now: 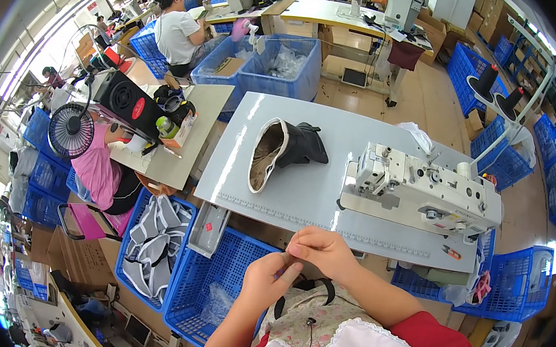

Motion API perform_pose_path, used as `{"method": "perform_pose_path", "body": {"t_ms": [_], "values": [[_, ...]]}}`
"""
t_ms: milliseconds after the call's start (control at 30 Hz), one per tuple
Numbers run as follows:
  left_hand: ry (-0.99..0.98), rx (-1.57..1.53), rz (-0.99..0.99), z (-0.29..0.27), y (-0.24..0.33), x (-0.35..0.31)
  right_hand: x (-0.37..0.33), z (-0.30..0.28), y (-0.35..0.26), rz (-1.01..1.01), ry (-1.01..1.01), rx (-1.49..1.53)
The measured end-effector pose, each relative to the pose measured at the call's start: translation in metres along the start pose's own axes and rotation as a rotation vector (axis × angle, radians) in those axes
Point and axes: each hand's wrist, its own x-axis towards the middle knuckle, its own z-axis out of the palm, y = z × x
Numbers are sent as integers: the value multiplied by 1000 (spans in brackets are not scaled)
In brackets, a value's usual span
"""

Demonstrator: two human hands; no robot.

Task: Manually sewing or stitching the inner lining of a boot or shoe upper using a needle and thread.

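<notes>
My left hand point(266, 278) and my right hand point(319, 246) meet just below the front edge of the grey sewing table point(296, 195), fingertips pinched together on something too small to make out. A black and white shoe upper point(281, 151) lies on the table beyond them, its beige lining facing up. The white sewing machine point(417, 190) stands to the right of my hands. My lap with a floral apron is below them.
Blue crates sit left of my knees: one point(217, 281) holds clear plastic, another point(154, 242) holds grey and white pieces. Small snips point(452, 252) lie at the table's right front. A fan point(71, 129) and a side table point(182, 131) are at left. Another person point(179, 33) sits far back.
</notes>
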Motion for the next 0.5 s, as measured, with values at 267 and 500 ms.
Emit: {"method": "perform_pose_path", "body": {"t_ms": [267,500], "values": [[-60,-1082,-419,5,-12,-5,-12,-2,-16,63,-75,-201],[-84,-1401,-552,13,-20,-2,-19,-2,-9,205,-84,-211]]}}
